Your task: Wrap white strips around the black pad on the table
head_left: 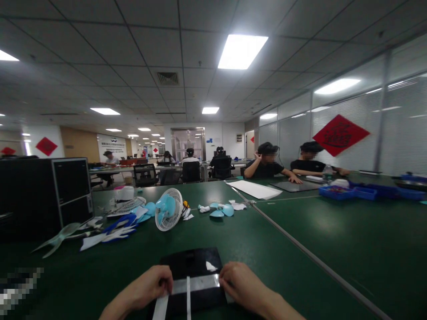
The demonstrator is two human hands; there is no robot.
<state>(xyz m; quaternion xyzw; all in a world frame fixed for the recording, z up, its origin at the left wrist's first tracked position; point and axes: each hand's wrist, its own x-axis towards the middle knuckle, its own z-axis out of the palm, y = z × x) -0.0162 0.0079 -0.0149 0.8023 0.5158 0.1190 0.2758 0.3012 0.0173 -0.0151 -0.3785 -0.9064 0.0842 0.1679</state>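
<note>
A flat black panel [190, 262] lies on the green table near its front edge. Across it runs a shiny, pale see-through strip [200, 283], like tape or film. My left hand [155, 284] has its fingers curled together at the strip's left end. At the right end, my right hand [243, 286] pinches the strip between thumb and fingers. A narrow white band [188, 298] crosses the strip lengthwise, and a wider white ribbed strip [161, 307] hangs below my left hand. A small white scrap [211, 266] sits on the panel's upper right.
Beyond my hands are a white and blue fan head [169, 210], light-blue fan blades [222, 210], and blue-white gloves [116, 231]. A black computer case [43, 195] stands left. Blue trays [336, 192] and two seated people [267, 164] are right. A metal seam [300, 246] crosses the table [333, 231].
</note>
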